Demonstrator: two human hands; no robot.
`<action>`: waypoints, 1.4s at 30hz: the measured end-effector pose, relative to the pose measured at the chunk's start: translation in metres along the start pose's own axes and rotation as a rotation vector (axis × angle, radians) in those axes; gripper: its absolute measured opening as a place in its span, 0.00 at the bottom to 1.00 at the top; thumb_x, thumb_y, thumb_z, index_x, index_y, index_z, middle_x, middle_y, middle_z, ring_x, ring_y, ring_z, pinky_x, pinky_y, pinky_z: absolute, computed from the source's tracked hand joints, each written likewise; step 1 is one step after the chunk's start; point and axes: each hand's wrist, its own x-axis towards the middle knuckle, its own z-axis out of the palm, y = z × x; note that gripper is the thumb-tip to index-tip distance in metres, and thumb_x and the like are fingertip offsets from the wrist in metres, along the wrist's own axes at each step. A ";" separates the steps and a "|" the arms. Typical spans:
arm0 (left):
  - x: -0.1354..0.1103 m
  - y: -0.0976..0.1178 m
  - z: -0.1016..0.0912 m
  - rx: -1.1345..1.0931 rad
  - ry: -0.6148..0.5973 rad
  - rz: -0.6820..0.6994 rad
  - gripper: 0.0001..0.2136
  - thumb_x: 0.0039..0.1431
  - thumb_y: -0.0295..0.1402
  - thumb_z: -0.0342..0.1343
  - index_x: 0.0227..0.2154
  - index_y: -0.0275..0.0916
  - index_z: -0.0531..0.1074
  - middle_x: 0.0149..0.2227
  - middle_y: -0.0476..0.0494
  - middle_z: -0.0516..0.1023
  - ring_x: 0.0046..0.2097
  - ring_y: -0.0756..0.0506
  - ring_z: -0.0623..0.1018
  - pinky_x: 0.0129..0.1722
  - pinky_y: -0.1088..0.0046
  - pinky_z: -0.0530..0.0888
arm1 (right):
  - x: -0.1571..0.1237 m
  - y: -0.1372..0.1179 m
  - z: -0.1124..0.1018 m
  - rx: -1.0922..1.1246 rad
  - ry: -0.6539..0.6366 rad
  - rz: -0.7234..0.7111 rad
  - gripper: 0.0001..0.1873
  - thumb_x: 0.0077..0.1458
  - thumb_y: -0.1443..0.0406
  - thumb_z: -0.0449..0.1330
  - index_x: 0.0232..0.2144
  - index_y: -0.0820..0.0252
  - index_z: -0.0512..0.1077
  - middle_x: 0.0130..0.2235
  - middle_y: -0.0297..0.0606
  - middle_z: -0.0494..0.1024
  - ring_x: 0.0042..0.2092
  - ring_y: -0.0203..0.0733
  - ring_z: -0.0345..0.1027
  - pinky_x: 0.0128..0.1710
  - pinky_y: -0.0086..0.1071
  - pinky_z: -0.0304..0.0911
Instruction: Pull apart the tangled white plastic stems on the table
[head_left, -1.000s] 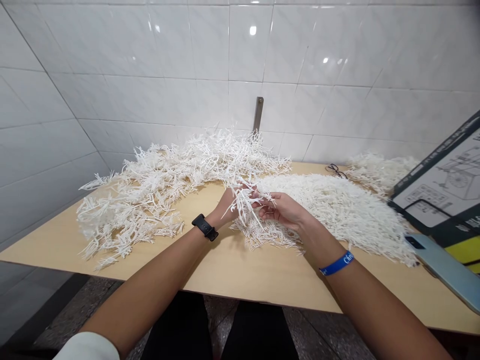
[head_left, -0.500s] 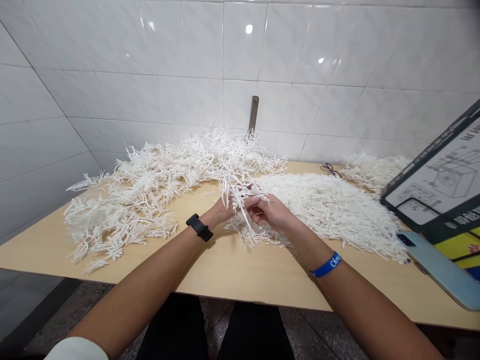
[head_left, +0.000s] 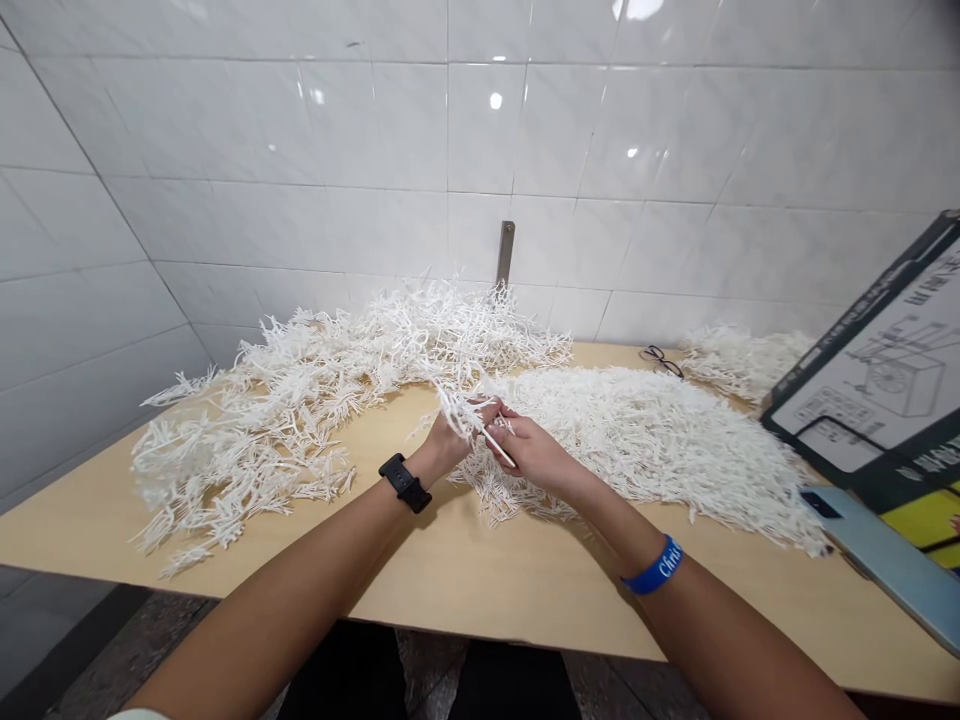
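Note:
My left hand (head_left: 448,440), with a black watch on its wrist, grips a white branched plastic piece (head_left: 459,412) above the wooden table (head_left: 487,580). Close against it, my right hand (head_left: 529,452), with a blue wristband, pinches one thin white stick (head_left: 499,447) that hangs off that piece. Both hands hover over the near edge of a heap of loose white sticks (head_left: 645,430). A big pile of white branched pieces (head_left: 315,400) spreads to the left and along the back wall.
A smaller white heap (head_left: 742,355) and a pair of glasses (head_left: 660,358) lie at the back right. A printed carton (head_left: 877,380) leans at the right, with a phone (head_left: 885,560) in front of it. A metal bracket (head_left: 505,252) is on the tiled wall.
The hands have drawn closer together and the branched piece has been turned and lowered. The right fingers have gone from spread under the piece to a pinch on one stick.

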 end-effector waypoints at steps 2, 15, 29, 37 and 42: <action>0.004 -0.004 -0.004 -0.004 0.042 0.001 0.09 0.54 0.38 0.59 0.26 0.37 0.73 0.20 0.50 0.71 0.27 0.48 0.75 0.27 0.73 0.71 | -0.002 0.001 0.003 -0.066 -0.044 -0.010 0.21 0.58 0.53 0.52 0.19 0.57 0.57 0.18 0.26 0.54 0.19 0.30 0.45 0.20 0.28 0.43; 0.014 -0.006 -0.016 -0.137 0.131 -0.027 0.20 0.55 0.49 0.57 0.36 0.34 0.77 0.35 0.39 0.80 0.34 0.47 0.79 0.37 0.71 0.75 | 0.000 0.002 -0.014 0.084 -0.010 -0.130 0.14 0.56 0.54 0.55 0.31 0.60 0.67 0.24 0.29 0.62 0.22 0.30 0.48 0.23 0.29 0.46; 0.013 -0.010 -0.016 -0.111 0.174 -0.040 0.20 0.56 0.48 0.55 0.36 0.33 0.76 0.33 0.39 0.80 0.32 0.49 0.76 0.33 0.73 0.71 | 0.002 0.011 -0.024 -0.506 0.369 -0.191 0.22 0.60 0.53 0.51 0.20 0.60 0.69 0.19 0.30 0.66 0.23 0.34 0.56 0.28 0.29 0.52; 0.009 -0.011 -0.016 -0.103 0.141 -0.061 0.21 0.58 0.49 0.53 0.42 0.36 0.77 0.36 0.39 0.80 0.36 0.47 0.76 0.38 0.71 0.71 | 0.002 0.015 -0.028 -0.679 0.486 -0.238 0.28 0.56 0.67 0.47 0.59 0.59 0.63 0.39 0.41 0.75 0.35 0.41 0.65 0.37 0.35 0.61; 0.008 -0.011 -0.014 -0.057 0.140 -0.035 0.22 0.59 0.49 0.52 0.44 0.37 0.77 0.38 0.38 0.80 0.39 0.45 0.76 0.42 0.68 0.71 | 0.004 0.020 -0.029 -0.756 0.483 -0.327 0.35 0.48 0.75 0.46 0.60 0.61 0.60 0.42 0.42 0.72 0.43 0.44 0.65 0.46 0.39 0.62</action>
